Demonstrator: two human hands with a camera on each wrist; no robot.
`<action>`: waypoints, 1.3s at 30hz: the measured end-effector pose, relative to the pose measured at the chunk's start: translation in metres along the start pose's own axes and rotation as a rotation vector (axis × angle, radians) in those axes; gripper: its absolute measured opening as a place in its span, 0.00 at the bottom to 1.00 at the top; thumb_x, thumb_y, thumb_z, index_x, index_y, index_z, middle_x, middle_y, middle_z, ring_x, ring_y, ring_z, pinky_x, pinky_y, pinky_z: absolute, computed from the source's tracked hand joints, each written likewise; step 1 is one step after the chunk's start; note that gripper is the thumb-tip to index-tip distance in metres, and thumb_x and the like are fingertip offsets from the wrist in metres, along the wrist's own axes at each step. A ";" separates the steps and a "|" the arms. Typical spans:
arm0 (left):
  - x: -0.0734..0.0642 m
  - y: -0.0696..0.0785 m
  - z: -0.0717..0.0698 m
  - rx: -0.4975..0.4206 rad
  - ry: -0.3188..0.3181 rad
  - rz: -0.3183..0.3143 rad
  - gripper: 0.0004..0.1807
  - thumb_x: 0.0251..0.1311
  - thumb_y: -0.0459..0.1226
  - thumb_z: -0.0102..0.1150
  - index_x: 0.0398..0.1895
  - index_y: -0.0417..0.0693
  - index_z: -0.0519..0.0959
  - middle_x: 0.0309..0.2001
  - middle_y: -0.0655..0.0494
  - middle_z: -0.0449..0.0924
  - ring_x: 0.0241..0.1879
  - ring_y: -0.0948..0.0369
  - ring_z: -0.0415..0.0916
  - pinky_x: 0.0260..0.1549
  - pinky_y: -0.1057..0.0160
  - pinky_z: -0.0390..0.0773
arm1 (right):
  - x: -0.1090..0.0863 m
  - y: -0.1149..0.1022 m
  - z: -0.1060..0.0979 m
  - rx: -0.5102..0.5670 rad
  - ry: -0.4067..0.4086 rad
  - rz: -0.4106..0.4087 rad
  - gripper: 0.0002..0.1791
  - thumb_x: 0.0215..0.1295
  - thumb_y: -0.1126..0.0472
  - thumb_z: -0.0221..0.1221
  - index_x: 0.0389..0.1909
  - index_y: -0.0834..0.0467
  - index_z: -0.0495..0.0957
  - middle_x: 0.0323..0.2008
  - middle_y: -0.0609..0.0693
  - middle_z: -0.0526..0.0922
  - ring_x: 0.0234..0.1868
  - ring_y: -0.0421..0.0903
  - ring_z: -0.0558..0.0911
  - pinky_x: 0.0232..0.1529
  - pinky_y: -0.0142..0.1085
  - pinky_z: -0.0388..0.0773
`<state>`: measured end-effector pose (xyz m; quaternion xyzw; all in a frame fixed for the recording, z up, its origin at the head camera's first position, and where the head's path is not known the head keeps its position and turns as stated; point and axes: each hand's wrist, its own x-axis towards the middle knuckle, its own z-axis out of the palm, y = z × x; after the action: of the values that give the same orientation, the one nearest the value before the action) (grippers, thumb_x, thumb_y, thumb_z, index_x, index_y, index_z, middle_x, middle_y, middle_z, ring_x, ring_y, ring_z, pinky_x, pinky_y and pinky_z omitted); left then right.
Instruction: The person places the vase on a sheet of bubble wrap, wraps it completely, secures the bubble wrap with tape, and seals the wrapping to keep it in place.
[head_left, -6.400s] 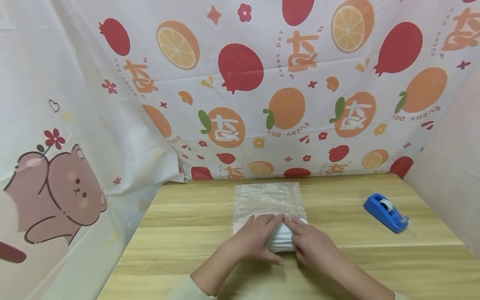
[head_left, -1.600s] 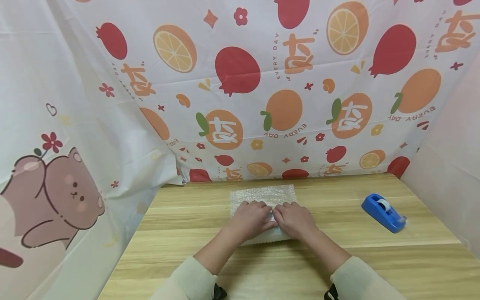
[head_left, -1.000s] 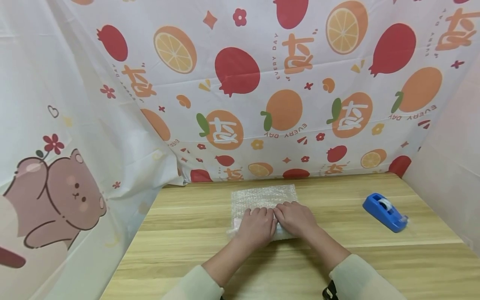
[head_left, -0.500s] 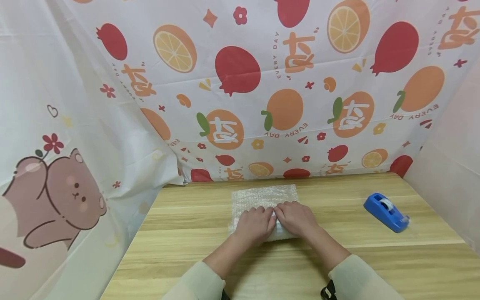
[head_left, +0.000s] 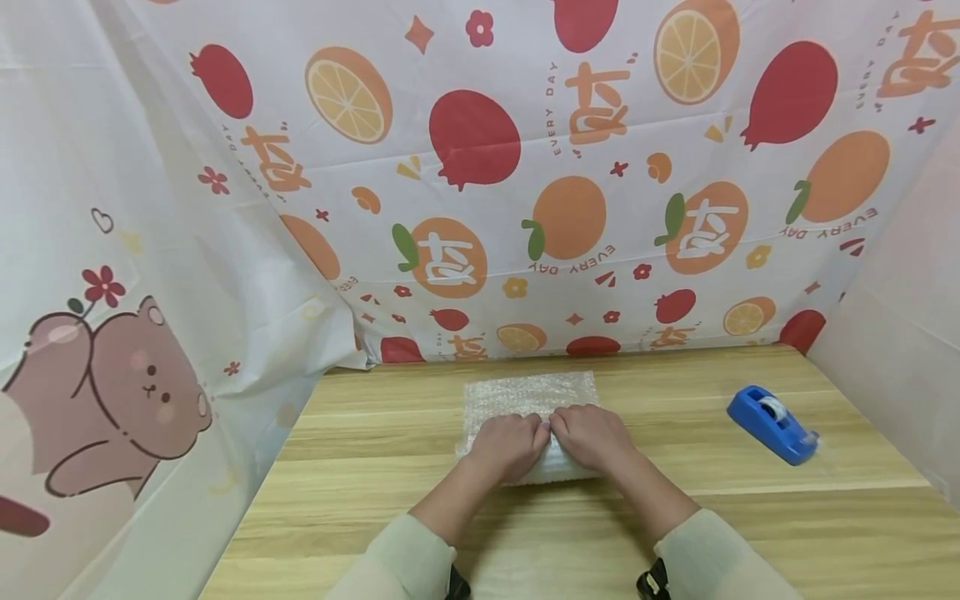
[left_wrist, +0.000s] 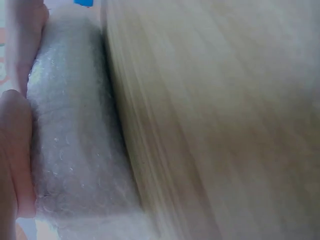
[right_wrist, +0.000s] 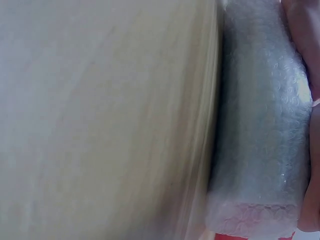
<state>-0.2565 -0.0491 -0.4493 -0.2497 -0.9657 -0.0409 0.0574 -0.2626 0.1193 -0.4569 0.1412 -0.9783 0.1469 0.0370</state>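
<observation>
A sheet of bubble wrap point(head_left: 517, 396) lies on the wooden table, its far part flat and its near part folded up over a white stack. My left hand point(head_left: 510, 442) and right hand point(head_left: 592, 437) sit side by side on the fold, fingers curled over its top and thumbs close together. In the left wrist view, the wrapped bundle point(left_wrist: 75, 125) shows as a thick rounded roll, with the left hand point(left_wrist: 15, 150) along its top edge. From the right wrist, one end of the bubble wrap point(right_wrist: 260, 115) has a pinkish patch. The fingertips are hidden behind the bundle.
A blue tape dispenser point(head_left: 772, 425) with a roll of clear tape stands on the right of the wooden table point(head_left: 375, 500). Behind the table hangs a fruit-printed curtain point(head_left: 495, 250), and a bear-printed sheet point(head_left: 150, 375) hangs at the left.
Earlier the white stack lay uncovered on the wrap under both hands; now bubble wrap covers it. In the last second the left hand's fingers have curled tighter over the fold.
</observation>
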 end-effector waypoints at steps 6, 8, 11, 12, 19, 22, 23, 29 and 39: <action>0.003 -0.001 -0.002 -0.065 -0.042 -0.019 0.25 0.74 0.49 0.31 0.28 0.52 0.77 0.39 0.51 0.86 0.43 0.51 0.83 0.37 0.53 0.80 | 0.001 -0.001 -0.005 0.011 -0.038 0.007 0.23 0.75 0.48 0.40 0.45 0.48 0.85 0.46 0.46 0.87 0.49 0.50 0.84 0.47 0.48 0.78; 0.003 0.000 -0.002 -0.078 -0.062 -0.029 0.26 0.74 0.49 0.30 0.32 0.51 0.79 0.42 0.50 0.86 0.46 0.51 0.83 0.40 0.52 0.80 | 0.000 -0.001 -0.006 0.016 -0.054 0.010 0.23 0.75 0.48 0.40 0.44 0.48 0.85 0.45 0.46 0.86 0.48 0.50 0.83 0.46 0.48 0.78; 0.003 0.000 -0.002 -0.096 -0.094 -0.042 0.27 0.74 0.50 0.29 0.36 0.51 0.81 0.45 0.50 0.86 0.48 0.51 0.82 0.43 0.53 0.79 | 0.000 -0.001 -0.007 0.029 -0.087 0.013 0.23 0.75 0.49 0.39 0.44 0.49 0.85 0.46 0.47 0.86 0.49 0.51 0.83 0.47 0.49 0.77; 0.002 0.001 -0.002 -0.102 -0.104 -0.044 0.27 0.74 0.50 0.29 0.37 0.51 0.82 0.45 0.50 0.86 0.48 0.51 0.82 0.44 0.53 0.79 | 0.000 -0.001 -0.007 0.034 -0.100 0.016 0.24 0.75 0.49 0.39 0.45 0.49 0.85 0.47 0.47 0.86 0.50 0.52 0.83 0.48 0.50 0.77; 0.003 0.002 -0.003 -0.133 -0.152 -0.047 0.28 0.74 0.49 0.29 0.41 0.51 0.83 0.47 0.51 0.85 0.51 0.52 0.81 0.48 0.54 0.78 | -0.001 0.001 -0.007 0.049 -0.153 0.019 0.24 0.75 0.50 0.38 0.49 0.52 0.84 0.50 0.48 0.85 0.53 0.53 0.82 0.53 0.51 0.75; 0.003 0.002 -0.005 -0.149 -0.191 -0.053 0.29 0.74 0.49 0.28 0.46 0.50 0.83 0.50 0.51 0.85 0.54 0.52 0.80 0.51 0.55 0.76 | 0.000 0.001 -0.008 0.056 -0.175 0.013 0.24 0.75 0.51 0.38 0.49 0.52 0.84 0.51 0.48 0.85 0.54 0.53 0.81 0.54 0.51 0.75; 0.003 0.002 -0.005 -0.153 -0.204 -0.056 0.29 0.74 0.49 0.27 0.47 0.50 0.83 0.51 0.52 0.84 0.55 0.52 0.79 0.52 0.55 0.76 | 0.000 0.001 -0.008 0.058 -0.183 0.011 0.24 0.75 0.51 0.38 0.49 0.52 0.83 0.51 0.48 0.85 0.55 0.53 0.81 0.55 0.52 0.74; 0.003 0.001 -0.007 -0.182 -0.261 -0.070 0.30 0.74 0.50 0.27 0.56 0.50 0.81 0.56 0.54 0.82 0.60 0.52 0.76 0.58 0.55 0.73 | 0.000 0.002 -0.009 0.095 -0.231 0.021 0.24 0.76 0.51 0.38 0.52 0.53 0.82 0.55 0.49 0.83 0.59 0.55 0.78 0.59 0.53 0.72; 0.004 -0.001 -0.008 -0.236 -0.296 -0.086 0.31 0.74 0.52 0.26 0.59 0.52 0.80 0.59 0.55 0.80 0.62 0.52 0.74 0.60 0.54 0.71 | 0.000 0.001 -0.013 0.130 -0.261 0.021 0.25 0.75 0.51 0.37 0.56 0.53 0.81 0.58 0.49 0.81 0.63 0.55 0.76 0.62 0.54 0.70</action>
<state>-0.2595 -0.0488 -0.4407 -0.2163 -0.9620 -0.1190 -0.1166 -0.2628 0.1236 -0.4444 0.1509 -0.9647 0.1905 -0.1015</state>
